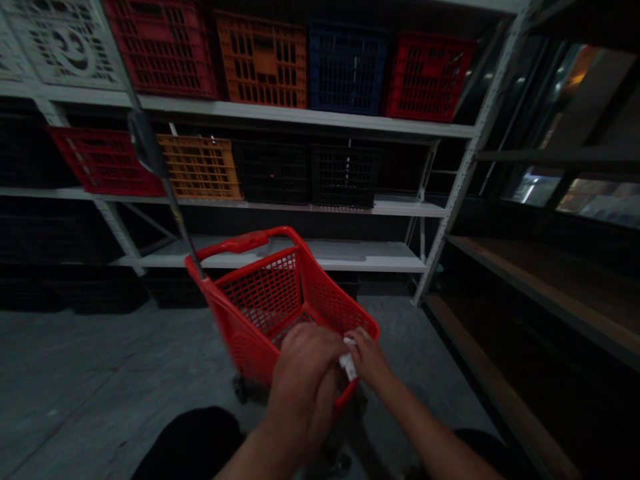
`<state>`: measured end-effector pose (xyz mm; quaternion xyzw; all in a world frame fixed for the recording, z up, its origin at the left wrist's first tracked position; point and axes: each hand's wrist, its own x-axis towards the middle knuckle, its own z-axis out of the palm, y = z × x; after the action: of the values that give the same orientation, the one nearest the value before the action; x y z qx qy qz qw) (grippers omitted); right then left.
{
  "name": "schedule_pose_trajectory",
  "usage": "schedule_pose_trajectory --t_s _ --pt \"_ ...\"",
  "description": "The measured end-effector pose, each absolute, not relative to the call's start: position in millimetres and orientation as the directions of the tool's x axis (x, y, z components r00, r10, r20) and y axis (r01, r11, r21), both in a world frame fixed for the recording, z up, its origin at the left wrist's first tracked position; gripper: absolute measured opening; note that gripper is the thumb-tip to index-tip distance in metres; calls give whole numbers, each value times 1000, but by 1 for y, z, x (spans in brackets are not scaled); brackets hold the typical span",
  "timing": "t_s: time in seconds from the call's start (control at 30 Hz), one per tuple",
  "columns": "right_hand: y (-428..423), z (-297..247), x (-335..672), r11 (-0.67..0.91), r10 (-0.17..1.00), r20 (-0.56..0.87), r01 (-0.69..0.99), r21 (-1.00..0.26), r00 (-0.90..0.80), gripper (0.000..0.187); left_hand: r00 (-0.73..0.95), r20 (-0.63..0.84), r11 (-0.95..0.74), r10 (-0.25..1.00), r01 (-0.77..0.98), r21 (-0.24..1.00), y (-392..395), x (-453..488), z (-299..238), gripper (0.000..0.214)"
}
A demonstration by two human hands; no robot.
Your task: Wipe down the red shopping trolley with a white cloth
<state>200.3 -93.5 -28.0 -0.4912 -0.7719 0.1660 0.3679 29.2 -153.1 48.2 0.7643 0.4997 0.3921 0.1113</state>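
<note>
A red plastic shopping cart (320, 277) stands on the floor in front of me, its handle on the far left side. My right hand (367, 355) is closed at the near right rim of the basket, with a crumpled white cloth or tissue (349, 363) in its fingers. Beside it, nearer to me, my left hand (305, 380) is curled over the near side of the cart. Its fingers are bent inward and partly hidden, so what they grip cannot be made out. A grey pole (175, 207) rises from the cart's left rear corner.
White metal shelving (350, 119) runs behind the cart, bearing red, orange, blue, black and white plastic crates, such as an orange crate (263, 63). At the right stands a shelf unit with brown boards (540, 277). Grey concrete floor (100, 373) shows left of the cart.
</note>
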Motion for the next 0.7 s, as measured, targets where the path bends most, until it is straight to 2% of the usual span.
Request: schedule_pose_trajectory --t_s 0.07,0.17,0.2,0.27,0.37,0.5,0.6,0.7 --pt "-81 -28 209 448 893 295 749 -489 -341 21 109 495 -386 862 774 502 -144 24 43 27" --pt "-79 -35 208 434 900 196 840 -326 -389 22 -97 402 -86 911 906 414 -132 13 11 26" --pt "-83 -38 206 430 901 199 852 -299 -385 23 -115 394 -51 912 921 386 -130 9 -2 27" --pt "-92 -44 202 425 900 232 860 -283 -368 23 -33 441 -123 897 939 320 -129 1 -25 30" --pt "-109 -50 199 418 897 289 856 -305 -335 23 63 506 -251 860 916 312 -131 -8 -40 31" --pt "-121 -52 197 405 901 313 841 -357 -301 21 112 539 -379 835 827 414 -129 -16 -38 31" --pt "-122 -46 197 430 891 359 768 -474 -277 21 132 546 -451 827 735 506 -119 -23 -37 28" --pt "-122 -31 195 511 850 462 600 -615 -251 27 149 548 -485 823 686 542 -103 -33 -39 24"
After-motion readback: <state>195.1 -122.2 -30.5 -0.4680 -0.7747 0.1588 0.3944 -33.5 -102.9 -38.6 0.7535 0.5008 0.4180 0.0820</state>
